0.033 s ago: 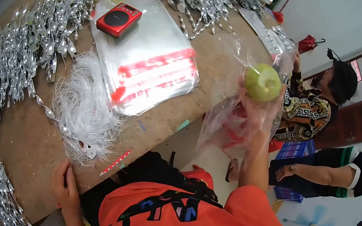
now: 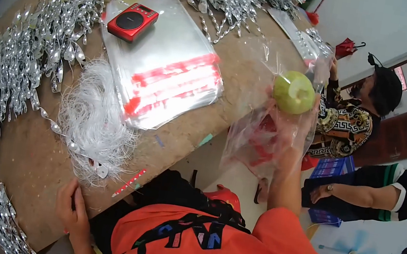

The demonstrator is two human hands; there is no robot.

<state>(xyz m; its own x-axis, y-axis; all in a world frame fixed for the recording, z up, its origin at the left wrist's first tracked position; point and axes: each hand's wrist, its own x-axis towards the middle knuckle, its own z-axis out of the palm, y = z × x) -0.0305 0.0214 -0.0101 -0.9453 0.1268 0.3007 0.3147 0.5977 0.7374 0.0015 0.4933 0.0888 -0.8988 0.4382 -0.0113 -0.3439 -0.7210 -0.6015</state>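
A round yellow-green fruit point(image 2: 293, 92), apple-like with a pale bitten patch, sits in my right hand point(image 2: 296, 128), raised beyond the table's edge. Around that hand and the fruit hangs a crinkled clear plastic bag point(image 2: 241, 138) with red marks; it partly veils my fingers. My left hand point(image 2: 72, 207) rests at the table's near edge, thumb apart from the fingers and nothing in it. Just past it lies a loose bundle of white thread point(image 2: 89, 125) with a few shiny pieces attached.
The brown table point(image 2: 174, 146) holds a stack of clear plastic sheets point(image 2: 175, 37), a red radio-like box point(image 2: 133, 22) and a red-and-white strip point(image 2: 129, 183). Silver twisted strands point(image 2: 15, 70) cover its left and far sides. Two people, one in a black hat point(image 2: 385, 86), are at the right.
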